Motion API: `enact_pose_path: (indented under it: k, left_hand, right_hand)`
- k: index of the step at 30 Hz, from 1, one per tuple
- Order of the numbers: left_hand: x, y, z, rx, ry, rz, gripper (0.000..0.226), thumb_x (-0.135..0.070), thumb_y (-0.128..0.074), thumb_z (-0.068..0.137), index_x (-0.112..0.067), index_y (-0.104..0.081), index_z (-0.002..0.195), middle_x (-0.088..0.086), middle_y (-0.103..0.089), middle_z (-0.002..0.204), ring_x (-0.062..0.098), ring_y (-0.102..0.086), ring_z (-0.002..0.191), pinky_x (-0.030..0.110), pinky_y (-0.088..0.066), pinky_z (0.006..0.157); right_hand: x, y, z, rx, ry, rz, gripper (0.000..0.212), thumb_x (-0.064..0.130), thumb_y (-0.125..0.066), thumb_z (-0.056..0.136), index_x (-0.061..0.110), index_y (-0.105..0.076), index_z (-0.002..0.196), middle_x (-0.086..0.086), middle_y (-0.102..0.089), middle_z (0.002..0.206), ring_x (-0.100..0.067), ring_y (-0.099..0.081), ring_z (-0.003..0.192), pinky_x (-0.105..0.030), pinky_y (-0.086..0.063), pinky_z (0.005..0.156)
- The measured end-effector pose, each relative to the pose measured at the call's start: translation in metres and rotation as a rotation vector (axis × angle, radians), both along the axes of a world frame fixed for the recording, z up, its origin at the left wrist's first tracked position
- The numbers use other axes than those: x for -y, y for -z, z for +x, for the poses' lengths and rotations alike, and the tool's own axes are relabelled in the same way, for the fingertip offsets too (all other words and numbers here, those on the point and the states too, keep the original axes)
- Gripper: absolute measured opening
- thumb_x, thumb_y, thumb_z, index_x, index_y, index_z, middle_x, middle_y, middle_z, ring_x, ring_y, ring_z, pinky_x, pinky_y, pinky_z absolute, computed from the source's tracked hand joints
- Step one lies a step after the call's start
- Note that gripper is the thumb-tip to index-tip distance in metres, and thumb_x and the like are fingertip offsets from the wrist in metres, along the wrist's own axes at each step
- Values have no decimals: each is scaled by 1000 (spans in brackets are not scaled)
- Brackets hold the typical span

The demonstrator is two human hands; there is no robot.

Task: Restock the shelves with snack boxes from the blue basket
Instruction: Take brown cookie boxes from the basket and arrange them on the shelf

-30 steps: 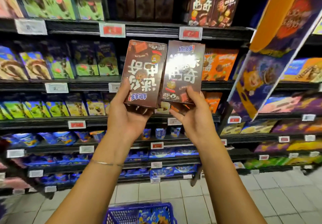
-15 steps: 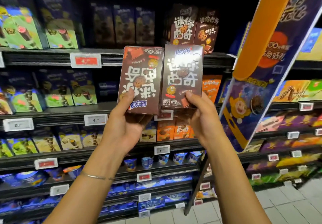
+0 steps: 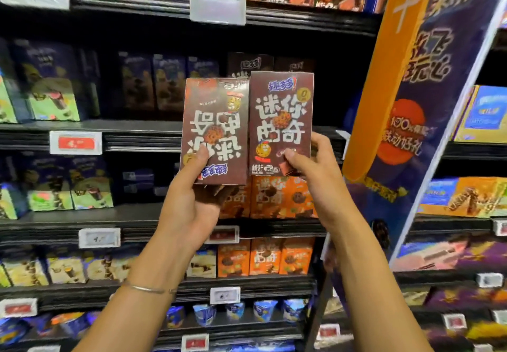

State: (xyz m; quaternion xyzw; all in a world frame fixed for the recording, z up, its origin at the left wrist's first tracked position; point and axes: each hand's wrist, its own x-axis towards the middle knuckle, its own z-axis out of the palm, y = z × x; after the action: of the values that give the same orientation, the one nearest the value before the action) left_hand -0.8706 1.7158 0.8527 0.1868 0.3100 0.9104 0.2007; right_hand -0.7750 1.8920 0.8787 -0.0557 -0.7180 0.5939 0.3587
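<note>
Left box [image 3: 216, 121] and right box [image 3: 282, 110], likely light, crushable card, sit clamped low in left grip [image 3: 192, 201] and right grip [image 3: 321, 181].

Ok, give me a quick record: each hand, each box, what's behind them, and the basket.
left hand: grips left box from below, thumb on its front
left box: brown, print upside down
right hand: pinches right box near its bottom edge
right box: brown, print upright, beside the left box and a little higher
behind: brown boxes, seemingly the same kind; orange boxes below them
basket: not in view
</note>
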Motion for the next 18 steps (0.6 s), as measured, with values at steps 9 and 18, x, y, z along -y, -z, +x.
enact_pose_path:
  k: [9,18]
  left_hand:
    - [-42,-12,13,-2,-90,-34,53,-27,-73,83,-13,-65,133,11,-72,131,30,-65,127,48,-49,111]
    - [-42,-22,17,-1,-18,-38,55,-29,-76,80,-16,-66,132,8,-75,124,22,-71,111,49,-45,115]
  right_hand:
    - [-23,-15,-6,-23,180,223,77,43,-77,86,28,-33,147,13,-55,134,0,-58,118,-28,-51,96]
    - [-25,-21,-15,13,185,63,108,64,-84,58,30,-22,139,10,-49,134,-4,-54,121,-24,-50,92]
